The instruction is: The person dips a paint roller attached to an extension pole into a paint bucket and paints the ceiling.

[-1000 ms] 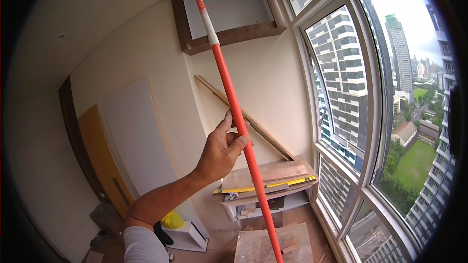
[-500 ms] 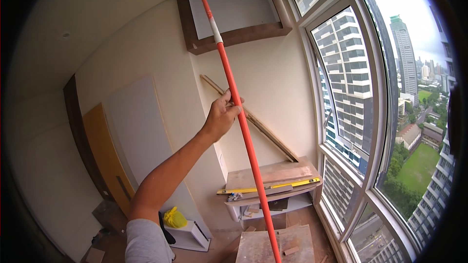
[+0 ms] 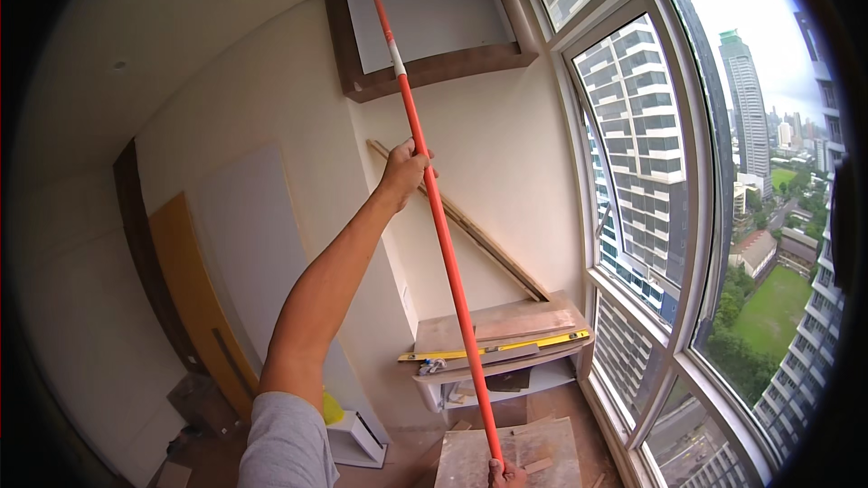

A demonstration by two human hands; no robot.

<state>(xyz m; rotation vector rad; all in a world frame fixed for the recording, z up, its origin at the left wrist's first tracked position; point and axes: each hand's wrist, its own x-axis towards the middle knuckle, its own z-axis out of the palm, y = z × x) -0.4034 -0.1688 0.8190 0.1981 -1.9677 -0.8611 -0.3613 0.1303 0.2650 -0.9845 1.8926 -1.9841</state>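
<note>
Orange pole (image 3: 440, 233) ran near-vertical, long axis 6 to 11 o'clock, tip up at brown wall frame (image 3: 425, 23). Left hand (image 3: 404, 170) wrapped shut round mid-shaft; right hand (image 3: 506, 473) closed on btm end, above bench (image 3: 506, 330) w/ yellow level (image 3: 506, 346).

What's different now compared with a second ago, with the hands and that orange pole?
The left hand has slid up the orange pole, the arm stretching further out, and the pole's tip has risen to the top edge of the brown wall frame. The right hand now shows at the pole's lower end. The left hand's grip, the bench and the yellow level are unchanged.
</note>
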